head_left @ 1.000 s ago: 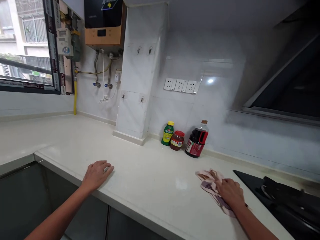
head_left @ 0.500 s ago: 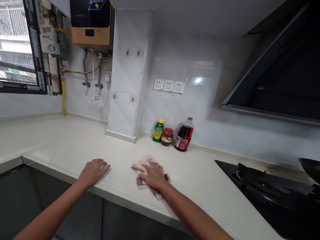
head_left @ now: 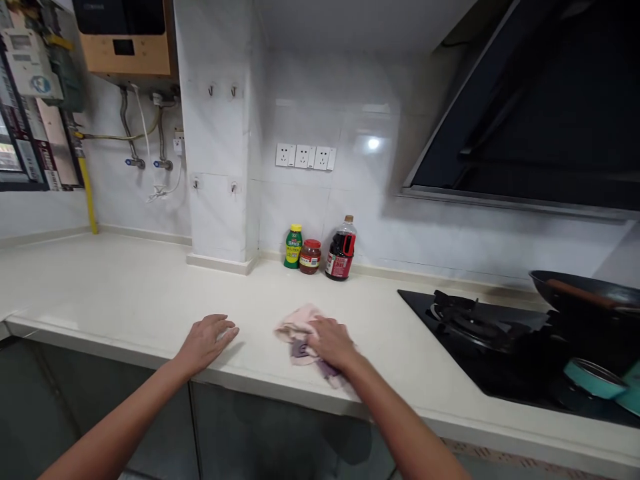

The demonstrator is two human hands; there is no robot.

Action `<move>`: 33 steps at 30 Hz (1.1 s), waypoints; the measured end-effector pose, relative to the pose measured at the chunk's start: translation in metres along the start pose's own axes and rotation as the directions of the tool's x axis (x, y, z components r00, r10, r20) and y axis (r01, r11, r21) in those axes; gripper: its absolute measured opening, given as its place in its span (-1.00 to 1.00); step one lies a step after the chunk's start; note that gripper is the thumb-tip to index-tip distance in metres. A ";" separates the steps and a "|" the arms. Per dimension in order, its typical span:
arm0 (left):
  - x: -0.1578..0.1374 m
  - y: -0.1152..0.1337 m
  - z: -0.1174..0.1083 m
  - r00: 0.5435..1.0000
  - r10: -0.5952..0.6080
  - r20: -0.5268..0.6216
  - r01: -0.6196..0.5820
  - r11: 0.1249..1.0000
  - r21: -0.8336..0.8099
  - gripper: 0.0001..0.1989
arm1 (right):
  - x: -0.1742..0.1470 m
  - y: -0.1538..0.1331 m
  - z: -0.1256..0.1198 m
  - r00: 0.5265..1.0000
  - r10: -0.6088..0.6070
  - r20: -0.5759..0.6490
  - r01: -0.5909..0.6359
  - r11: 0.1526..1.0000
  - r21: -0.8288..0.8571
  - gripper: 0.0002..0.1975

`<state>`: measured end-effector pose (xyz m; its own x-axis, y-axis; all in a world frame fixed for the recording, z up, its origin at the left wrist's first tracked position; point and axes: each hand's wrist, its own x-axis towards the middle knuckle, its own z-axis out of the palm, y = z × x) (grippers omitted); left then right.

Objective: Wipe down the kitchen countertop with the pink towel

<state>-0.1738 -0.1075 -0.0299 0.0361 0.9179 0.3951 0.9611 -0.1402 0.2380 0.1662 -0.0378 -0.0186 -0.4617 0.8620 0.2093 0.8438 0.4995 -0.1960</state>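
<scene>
My right hand (head_left: 333, 341) presses on a crumpled pink cloth (head_left: 299, 325) with a purple printed part, which lies on the white countertop (head_left: 150, 293). Its fingers are bent over the cloth, and some of the fabric spreads out to the left and below the palm. My left hand (head_left: 210, 341) is near the counter's front edge, left of the cloth and apart from it. Its fingers are stretched forward with nothing in them, and a faint shadow falls beside it.
Against the back wall stand a green bottle with a yellow cap (head_left: 293, 247), a red-lidded jar (head_left: 311, 257) and a dark sauce bottle (head_left: 341, 250). To the right are a black gas hob (head_left: 450, 347), a wok (head_left: 575, 293) and a turquoise pot (head_left: 595, 379). A range hood (head_left: 540, 127) overhangs.
My view has turned to the right, bringing more of the hob, the wok and the pot into sight. Both hands have shifted right along the counter, the cloth moving with the right one.
</scene>
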 end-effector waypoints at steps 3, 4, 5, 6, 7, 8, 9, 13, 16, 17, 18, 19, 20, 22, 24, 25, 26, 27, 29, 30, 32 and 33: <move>-0.002 0.009 0.000 0.999 -0.050 0.008 0.050 0.999 -0.014 -0.53 | -0.038 0.085 -0.019 0.972 0.226 -0.057 -0.230 0.970 -0.077 -0.57; -0.004 0.010 0.001 0.998 -0.060 -0.004 0.060 0.998 -0.015 -0.54 | -0.056 0.112 -0.025 0.952 0.297 -0.080 -0.304 0.948 -0.097 -0.55; -0.005 0.012 0.001 0.998 -0.064 -0.025 0.064 0.998 -0.014 -0.54 | -0.076 0.138 -0.030 0.928 0.358 -0.104 -0.369 0.923 -0.113 -0.51; -0.005 0.014 0.002 0.997 -0.062 -0.050 0.061 0.998 -0.011 -0.54 | -0.096 0.160 -0.035 0.906 0.405 -0.122 -0.419 0.899 -0.124 -0.48; -0.006 0.015 0.002 0.996 -0.057 -0.073 0.057 0.998 -0.010 -0.53 | -0.117 0.180 -0.038 0.886 0.444 -0.134 -0.460 0.878 -0.130 -0.45; -0.006 0.016 0.002 0.994 -0.055 -0.092 0.054 0.998 -0.010 -0.52 | -0.136 0.196 -0.039 0.871 0.469 -0.144 -0.487 0.863 -0.132 -0.41; -0.006 0.017 0.002 0.993 -0.055 -0.106 0.054 0.998 -0.011 -0.51 | -0.152 0.209 -0.039 0.861 0.486 -0.149 -0.505 0.853 -0.132 -0.39; -0.005 0.021 -0.001 0.992 -0.095 -0.082 0.092 0.995 -0.038 -0.47 | -0.186 0.221 -0.026 0.857 0.478 -0.194 -0.503 0.857 -0.110 -0.31; -0.003 0.023 -0.004 0.992 -0.121 -0.023 0.119 0.991 -0.067 -0.44 | -0.178 0.191 -0.012 0.894 0.372 -0.249 -0.386 0.922 -0.007 -0.34; -0.003 0.023 -0.004 0.993 -0.121 -0.012 0.120 0.990 -0.074 -0.43 | -0.170 0.173 -0.008 0.912 0.326 -0.250 -0.328 0.944 0.032 -0.38; -0.003 0.024 -0.005 0.993 -0.122 -0.005 0.121 0.989 -0.081 -0.42 | -0.162 0.151 -0.005 0.930 0.279 -0.241 -0.271 0.960 0.064 -0.44; -0.004 0.024 -0.005 0.992 -0.123 0.001 0.123 0.989 -0.088 -0.42 | -0.152 0.126 -0.002 0.946 0.229 -0.230 -0.215 0.973 0.087 -0.51; -0.004 0.025 -0.005 0.992 -0.128 0.005 0.127 0.987 -0.096 -0.42 | -0.142 0.098 0.001 0.964 0.166 -0.207 -0.147 0.984 0.103 -0.59; -0.004 0.025 -0.005 0.990 -0.141 0.005 0.141 0.983 -0.115 -0.42 | -0.120 0.040 0.007 0.981 0.036 -0.189 -0.011 0.991 0.134 -0.71; -0.005 0.024 -0.005 0.987 -0.161 -0.007 0.159 0.978 -0.138 -0.42 | -0.100 -0.016 0.014 0.972 -0.130 -0.198 0.166 0.970 0.179 -0.75; -0.004 0.023 -0.004 0.984 -0.175 -0.014 0.171 0.973 -0.154 -0.42 | -0.090 -0.041 0.018 0.955 -0.198 -0.222 0.244 0.948 0.203 -0.73; -0.004 0.022 -0.004 0.981 -0.191 -0.020 0.185 0.968 -0.172 -0.43 | -0.081 -0.065 0.022 0.932 -0.266 -0.244 0.319 0.924 0.212 -0.69; -0.003 0.021 -0.004 0.978 -0.207 -0.022 0.199 0.961 -0.190 -0.42 | -0.073 -0.087 0.026 0.908 -0.333 -0.253 0.386 0.900 0.202 -0.68; -0.001 0.017 -0.005 0.971 -0.239 -0.021 0.229 0.949 -0.219 -0.41 | -0.057 -0.126 0.032 0.866 -0.446 -0.227 0.481 0.867 0.131 -0.68; 0.000 0.015 -0.005 0.967 -0.253 -0.020 0.242 0.943 -0.227 -0.40 | -0.050 -0.143 0.036 0.859 -0.475 -0.193 0.495 0.866 0.071 -0.65; 0.003 0.012 -0.007 0.964 -0.266 -0.015 0.256 0.939 -0.230 -0.39 | -0.037 -0.174 0.041 0.880 -0.459 -0.122 0.455 0.889 -0.055 -0.59; 0.005 0.010 -0.007 0.964 -0.266 -0.010 0.257 0.939 -0.230 -0.39 | -0.031 -0.186 0.043 0.899 -0.427 -0.101 0.417 0.903 -0.102 -0.59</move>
<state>-0.1659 -0.1074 -0.0193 -0.2238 0.9183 0.3265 0.8487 0.0189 0.5286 0.0115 -0.1541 -0.0302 -0.7472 0.5529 0.3687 0.5973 0.8019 0.0081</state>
